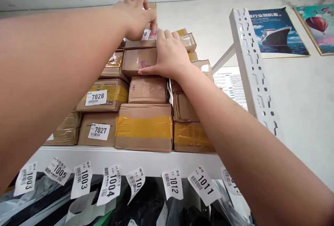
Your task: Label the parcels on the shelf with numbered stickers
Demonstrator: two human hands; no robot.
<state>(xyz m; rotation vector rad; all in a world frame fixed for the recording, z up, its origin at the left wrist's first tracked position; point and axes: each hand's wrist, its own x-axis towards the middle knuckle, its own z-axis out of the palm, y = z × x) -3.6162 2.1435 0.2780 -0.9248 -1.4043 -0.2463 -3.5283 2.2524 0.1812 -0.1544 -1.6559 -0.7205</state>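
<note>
Both my arms reach up to a stack of taped cardboard parcels on the top shelf [130, 158]. My left hand [135, 13] is curled over the topmost box [138, 44], fingers pressing a small white number label [145, 35] on its front. My right hand [169, 55] lies flat with fingers together against the front of the second box down [134, 62], thumb along its lower edge. Lower boxes carry labels 7028 [96, 98] and 7027 [98, 131].
A white perforated shelf upright [250, 65] rises at right, with a diagonal brace behind it. Numbered tags [111, 184] hang below the shelf edge over dark plastic bags [146, 208]. Posters [276, 31] and a printed sheet [231, 83] hang on the wall.
</note>
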